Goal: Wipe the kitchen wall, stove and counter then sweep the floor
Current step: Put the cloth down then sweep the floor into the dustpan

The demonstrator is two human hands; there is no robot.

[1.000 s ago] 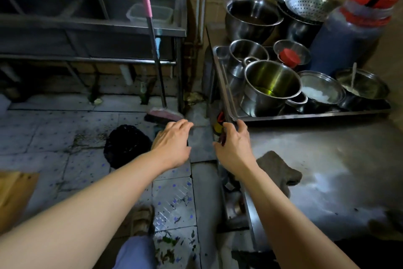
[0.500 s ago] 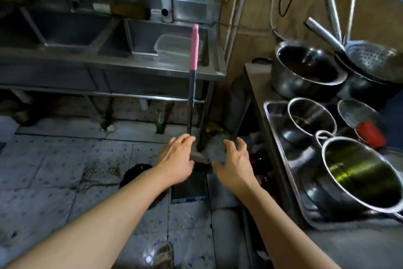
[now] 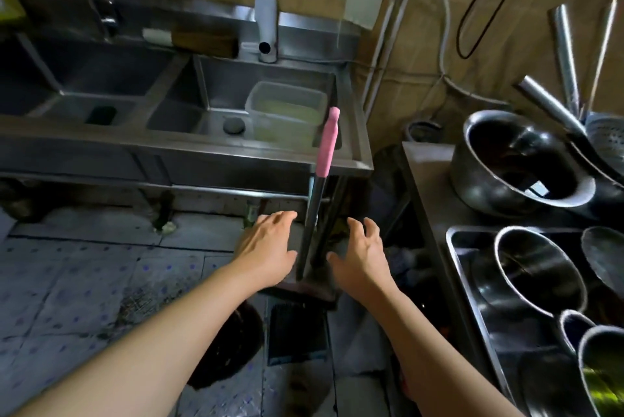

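A broom [image 3: 317, 193] with a dark shaft and a pink grip leans upright against the front edge of the steel sink unit [image 3: 189, 146]; its dark red head rests on the floor. My left hand [image 3: 266, 247] reaches out just left of the shaft with its fingers straight. To the right of the shaft my right hand [image 3: 363, 256] is spread, fingers slightly bent. Neither hand touches the broom. The tiled floor [image 3: 77, 281] is dirty, with dark debris scattered left of my left arm.
A dark dustpan [image 3: 297, 332] lies on the floor below the broom head, a black bag [image 3: 229, 345] beside it. On the right a steel counter [image 3: 429, 173] carries a tray [image 3: 454, 247] of pots and bowls. A plastic tub [image 3: 283, 109] sits in the sink.
My view has swung up and left from the counter toward the sink. Both hands have advanced to either side of the broom shaft, which now stands closer.
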